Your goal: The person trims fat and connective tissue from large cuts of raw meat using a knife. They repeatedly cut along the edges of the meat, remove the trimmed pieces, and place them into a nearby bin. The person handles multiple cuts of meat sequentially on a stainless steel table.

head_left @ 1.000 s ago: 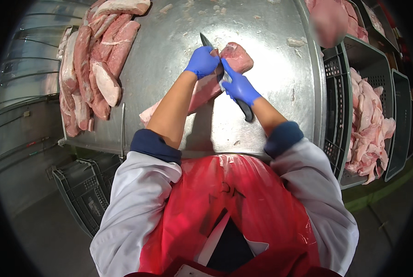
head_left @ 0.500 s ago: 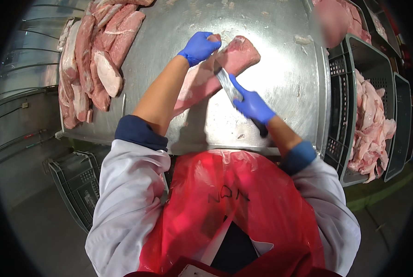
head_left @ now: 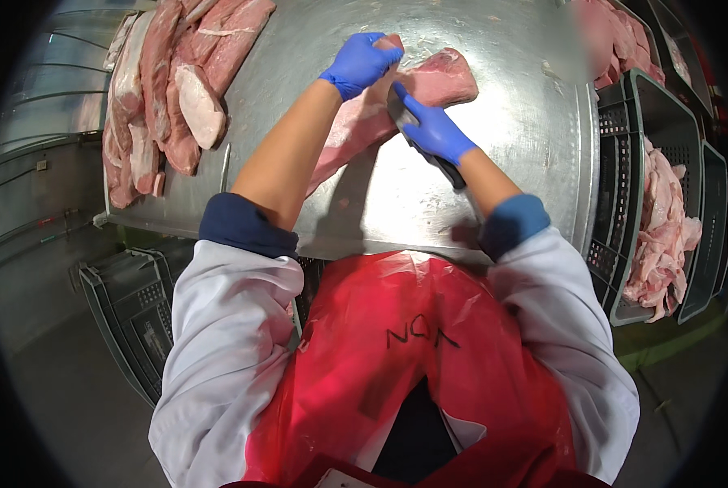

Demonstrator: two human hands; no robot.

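A long slab of raw pink meat (head_left: 453, 79) lies slantwise on the steel table, its far end to the right. My left hand (head_left: 362, 65), in a blue glove, is closed on a raised flap at the slab's far left side. In my blue-gloved right hand (head_left: 439, 132) is a knife (head_left: 400, 110), its dark handle (head_left: 444, 169) pointing back toward me. The blade rests against the slab just below my left hand; its tip is hidden by the meat.
Several long meat pieces (head_left: 156, 89) are piled on the table's (head_left: 510, 138) left. A thin rod (head_left: 225, 163) lies beside them. At right, a grey crate (head_left: 616, 203) holds pale trimmings (head_left: 661, 236). Another crate (head_left: 128, 305) stands low at left. More meat (head_left: 624, 41) is at the far right.
My right hand and the knife have slid away from me along the slab, closer to my left hand. The left hand keeps its hold, and the whole view has shifted slightly.
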